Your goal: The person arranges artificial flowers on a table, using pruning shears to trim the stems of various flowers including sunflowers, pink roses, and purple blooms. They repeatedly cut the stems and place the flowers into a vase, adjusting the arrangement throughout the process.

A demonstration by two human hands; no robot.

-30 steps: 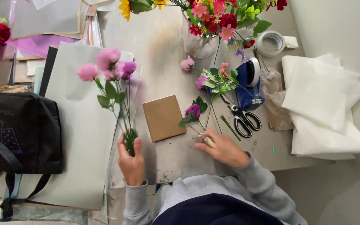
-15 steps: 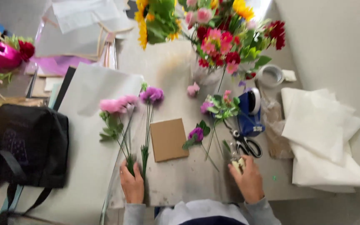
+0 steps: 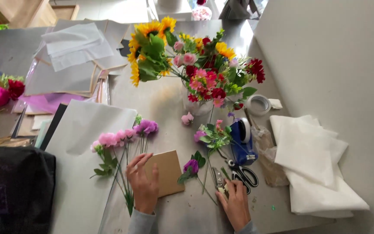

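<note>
Pink and purple long-stemmed flowers point(image 3: 124, 147) lie flat on the grey metal table point(image 3: 169, 108) w/ the left hand point(image 3: 143, 184) spread open, palm down over their green stems, fingertips also on a square brown card point(image 3: 167, 172). Right hand point(image 3: 235, 203) is curled round a small metal tool point(image 3: 218, 178) beside a purple sprig point(image 3: 191, 167); black-handled scissors point(image 3: 242, 173) just beyond. Looks like stems being laid together, approx mid-arranging. Next move prob needs a firm pinch on the stems. Vase bouquet point(image 3: 195, 65) stands further back.
</note>
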